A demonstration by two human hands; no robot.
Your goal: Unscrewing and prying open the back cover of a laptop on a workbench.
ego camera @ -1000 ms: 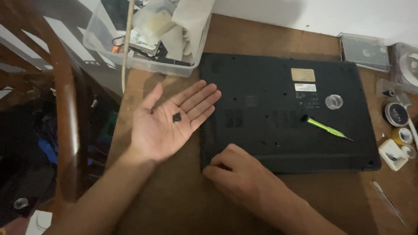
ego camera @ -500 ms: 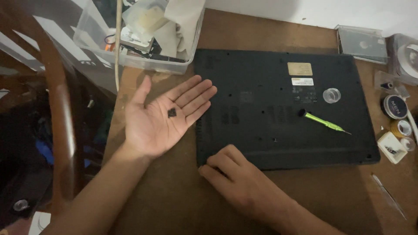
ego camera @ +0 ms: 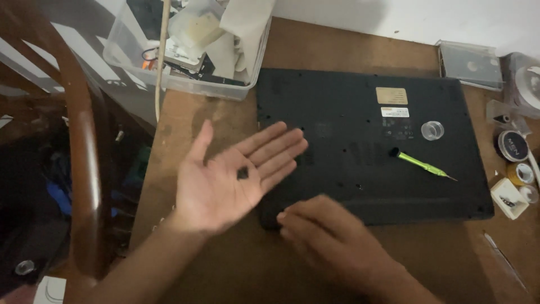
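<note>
My left hand (ego camera: 228, 183) is held flat, palm up, over the wooden table's left part, with a small black square piece (ego camera: 243, 173) lying on the palm. A black laptop (ego camera: 360, 107) lies upside down on the table. My right hand (ego camera: 332, 242), blurred, rests palm down at the laptop's near left corner, fingertips on its edge. On the laptop's base lie a green screwdriver (ego camera: 423, 165) and a small clear round cap (ego camera: 432, 130).
A clear plastic bin (ego camera: 191, 84) of parts and cables stands at the back left. A clear disc case (ego camera: 469, 63), small tins and pots (ego camera: 511, 146) and a white box (ego camera: 507, 198) crowd the right edge. A wooden chair back (ego camera: 84, 146) curves at the left.
My left hand has shifted slightly nearer and lower with the black piece still on the palm. My right hand has slid along the laptop's near left corner.
</note>
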